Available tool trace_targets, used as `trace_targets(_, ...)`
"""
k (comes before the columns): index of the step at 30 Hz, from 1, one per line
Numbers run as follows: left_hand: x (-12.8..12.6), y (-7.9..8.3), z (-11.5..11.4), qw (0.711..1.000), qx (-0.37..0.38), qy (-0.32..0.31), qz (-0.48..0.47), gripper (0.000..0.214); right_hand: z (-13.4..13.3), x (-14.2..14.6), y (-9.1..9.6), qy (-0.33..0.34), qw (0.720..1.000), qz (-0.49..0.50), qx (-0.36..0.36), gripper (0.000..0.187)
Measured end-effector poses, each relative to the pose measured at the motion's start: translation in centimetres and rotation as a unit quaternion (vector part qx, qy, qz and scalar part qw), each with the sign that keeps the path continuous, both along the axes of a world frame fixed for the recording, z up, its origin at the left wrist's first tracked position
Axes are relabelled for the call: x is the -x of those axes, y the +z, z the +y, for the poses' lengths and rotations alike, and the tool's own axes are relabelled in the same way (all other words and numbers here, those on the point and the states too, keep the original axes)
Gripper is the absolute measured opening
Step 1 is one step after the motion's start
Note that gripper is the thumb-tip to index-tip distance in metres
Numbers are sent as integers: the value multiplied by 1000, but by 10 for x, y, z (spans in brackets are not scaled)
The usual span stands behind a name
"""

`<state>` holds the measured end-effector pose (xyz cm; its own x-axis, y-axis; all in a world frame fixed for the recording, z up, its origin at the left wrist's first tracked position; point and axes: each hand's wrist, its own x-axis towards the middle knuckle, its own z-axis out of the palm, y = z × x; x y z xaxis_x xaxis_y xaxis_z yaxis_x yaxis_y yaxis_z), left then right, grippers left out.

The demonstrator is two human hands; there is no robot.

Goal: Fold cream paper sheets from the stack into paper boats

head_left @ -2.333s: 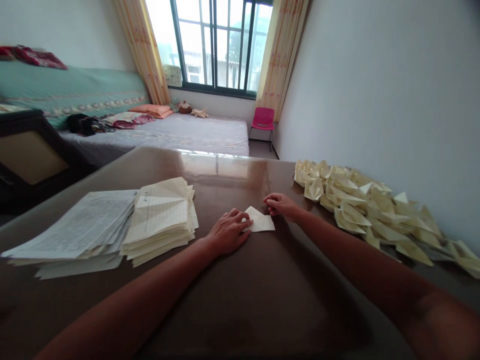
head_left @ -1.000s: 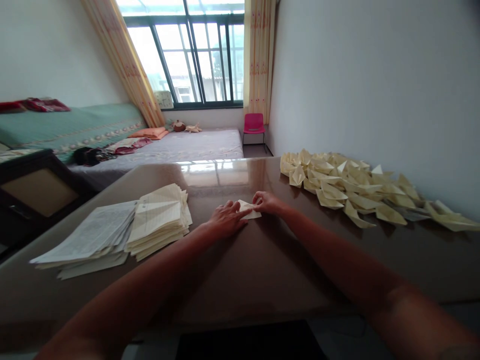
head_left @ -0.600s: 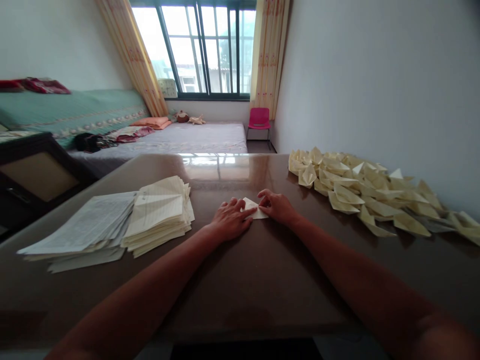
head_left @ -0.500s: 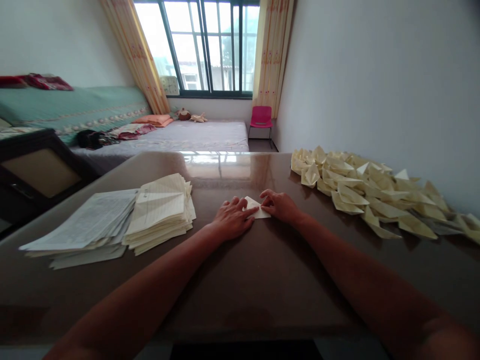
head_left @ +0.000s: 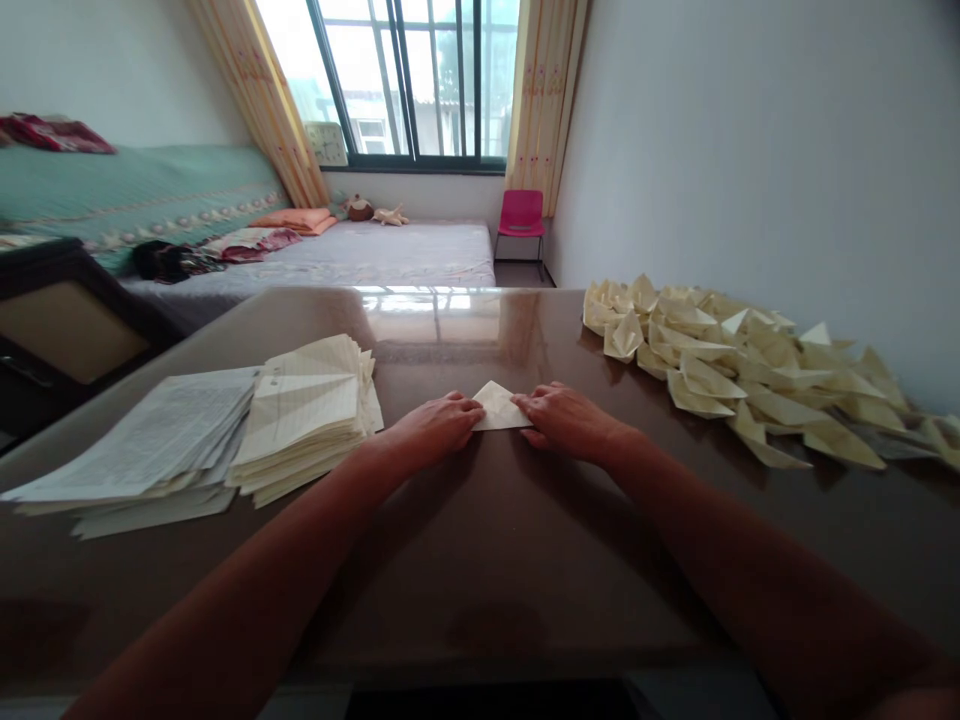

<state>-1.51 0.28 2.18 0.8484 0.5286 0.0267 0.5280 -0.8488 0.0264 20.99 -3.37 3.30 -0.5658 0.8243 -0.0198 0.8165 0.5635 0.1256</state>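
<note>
A small folded sheet of cream paper (head_left: 496, 408), peaked at the top with a straight lower edge, lies on the brown table (head_left: 495, 560) in front of me. Its left corner is pinched by my left hand (head_left: 442, 422), fingers closed together. At the right corner my right hand (head_left: 566, 420) grips it the same way, with the thumb tucked low by the table. The fingertips cover both side corners of the paper.
To the left lie a stack of cream lined paper (head_left: 304, 415) and a pile of printed sheets (head_left: 150, 435). A heap of folded paper boats (head_left: 720, 360) spreads along the right wall. Beyond the table stand a bed (head_left: 420, 250) and a pink chair (head_left: 520, 213).
My left hand has gone from lying spread over the paper to pinching its left corner. My right hand has turned and closed on the right corner. The view has tilted slightly down.
</note>
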Motion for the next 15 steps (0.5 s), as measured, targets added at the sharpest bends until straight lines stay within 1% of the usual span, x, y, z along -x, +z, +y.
trace_targets(3,-1,-2,-3,1000,-5,13,-7,32,-1,5,-1,-12,1000,-3,-4,52)
trace_targets(7,-3,-6,-3,999,-20,28,4,36,-1,8,-3,-19,1000,-5,-17,46)
trace_targets(9,-3,-8,-2,999,-34,35,13,35,-2,9,-4,-21,999,-9,-25,43)
trace_targets(11,-1,-9,0,998,-44,37,20,32,-2,10,-5,-26,999,-10,-29,44)
trace_targets(15,2,-8,2,998,-44,20,29,21,-2,12,-5,-49,998,-1,-31,48)
